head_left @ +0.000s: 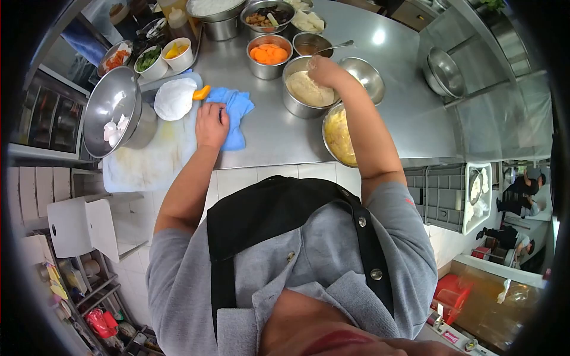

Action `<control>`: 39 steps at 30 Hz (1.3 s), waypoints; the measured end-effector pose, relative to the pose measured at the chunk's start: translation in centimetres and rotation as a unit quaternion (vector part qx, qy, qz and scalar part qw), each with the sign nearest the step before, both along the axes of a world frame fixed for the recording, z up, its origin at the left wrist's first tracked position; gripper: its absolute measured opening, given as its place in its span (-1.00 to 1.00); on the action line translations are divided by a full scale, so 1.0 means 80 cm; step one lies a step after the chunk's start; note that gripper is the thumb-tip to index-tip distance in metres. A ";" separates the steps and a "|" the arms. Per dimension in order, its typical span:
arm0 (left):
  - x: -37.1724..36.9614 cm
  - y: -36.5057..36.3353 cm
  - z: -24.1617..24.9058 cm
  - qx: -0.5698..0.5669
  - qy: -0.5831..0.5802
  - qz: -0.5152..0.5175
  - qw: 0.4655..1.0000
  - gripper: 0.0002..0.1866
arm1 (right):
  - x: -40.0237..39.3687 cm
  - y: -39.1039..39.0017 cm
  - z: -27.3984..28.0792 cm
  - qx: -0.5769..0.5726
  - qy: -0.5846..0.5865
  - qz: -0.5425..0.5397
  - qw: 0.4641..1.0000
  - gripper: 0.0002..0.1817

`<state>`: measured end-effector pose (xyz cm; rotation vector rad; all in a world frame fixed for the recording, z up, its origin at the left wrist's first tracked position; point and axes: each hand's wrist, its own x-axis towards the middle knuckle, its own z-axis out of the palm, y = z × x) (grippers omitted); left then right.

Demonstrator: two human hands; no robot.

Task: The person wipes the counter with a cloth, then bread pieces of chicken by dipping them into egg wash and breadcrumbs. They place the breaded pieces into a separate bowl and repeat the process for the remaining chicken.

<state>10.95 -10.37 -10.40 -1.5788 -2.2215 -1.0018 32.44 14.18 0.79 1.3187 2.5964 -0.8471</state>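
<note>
My right hand reaches into a steel pot of pale, flour-like powder; its fingertips are partly hidden in or against the powder. My left hand lies on the edge of a blue cloth, beside a white cutting board, fingers resting down. Just above it is a white, powder-covered disc with an orange handle. Partly under my right forearm stands a bowl of yellow beaten mixture. Behind that forearm is a steel bowl.
Eggshells lie in a tilted steel bowl at left. Sliced carrots fill a bowl behind the powder pot, near a small bowl with a spoon. Stacked bowls stand at right, and several people are far off.
</note>
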 end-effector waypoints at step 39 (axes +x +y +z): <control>0.002 0.000 0.002 -0.008 0.003 0.003 1.000 -0.86 | -0.008 -0.009 -0.011 -0.008 -0.038 0.046 0.998 -0.52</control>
